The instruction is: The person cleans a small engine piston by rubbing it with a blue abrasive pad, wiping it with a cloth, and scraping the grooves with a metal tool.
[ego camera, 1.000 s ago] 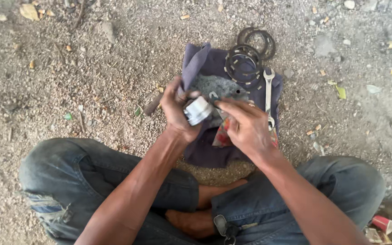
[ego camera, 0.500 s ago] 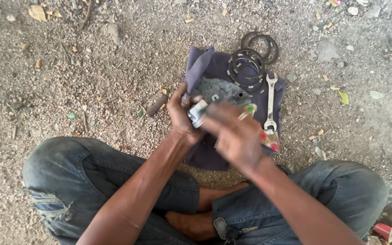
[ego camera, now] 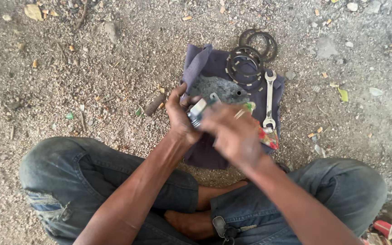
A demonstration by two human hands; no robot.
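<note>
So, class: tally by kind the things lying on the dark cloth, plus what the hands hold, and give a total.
Toothed rings: 2, one more ring lying half off the cloth
Spanners: 1
Grey metal covers: 1
Small silver parts in the left hand: 1
Total: 6

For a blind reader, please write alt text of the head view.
A person sits cross-legged on gravel; the left hand grips a small metal part, the right hand over it, above a dark cloth with a wrench and rings.

Purple cloth point(ego camera: 205, 152) – silver wrench point(ego camera: 268, 97), dk rings point(ego camera: 245, 68), blue jeans point(ego camera: 91, 172).
</note>
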